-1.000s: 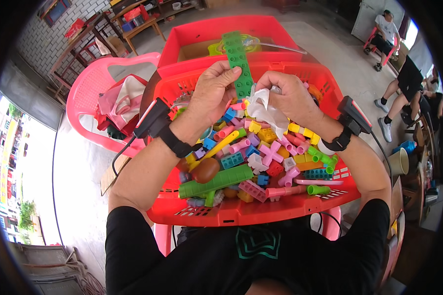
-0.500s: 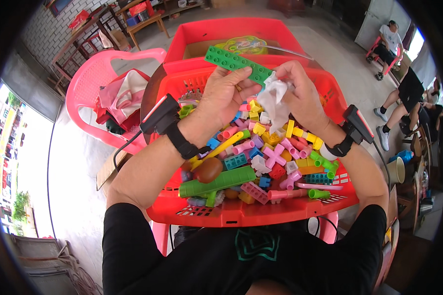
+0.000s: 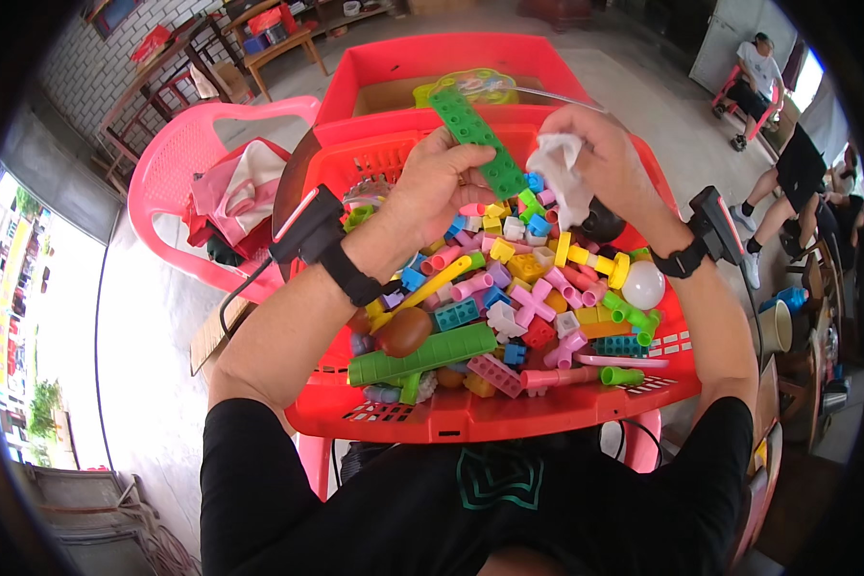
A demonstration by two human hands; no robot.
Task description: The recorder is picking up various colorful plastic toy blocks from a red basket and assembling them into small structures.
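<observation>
In my left hand is a long green building block with studs along its face, tilted with its upper end to the left. Thumb and fingers pinch it near the middle. My right hand grips a crumpled white cloth, which hangs just right of the block, apart from it. Both hands are above a red plastic basket heaped with colourful toy pieces. Among these are a pink cross-shaped piece, a brown egg-shaped piece, a long green piece and a white ball.
Behind the basket stands a red box with a yellow-green toy in it. A pink plastic chair on the left bears cloths. At the right sit a person and others, near a cream bin.
The green block has turned steeper, its lower end now pointing down. My right hand has drawn the white cloth away from the block, to the right.
</observation>
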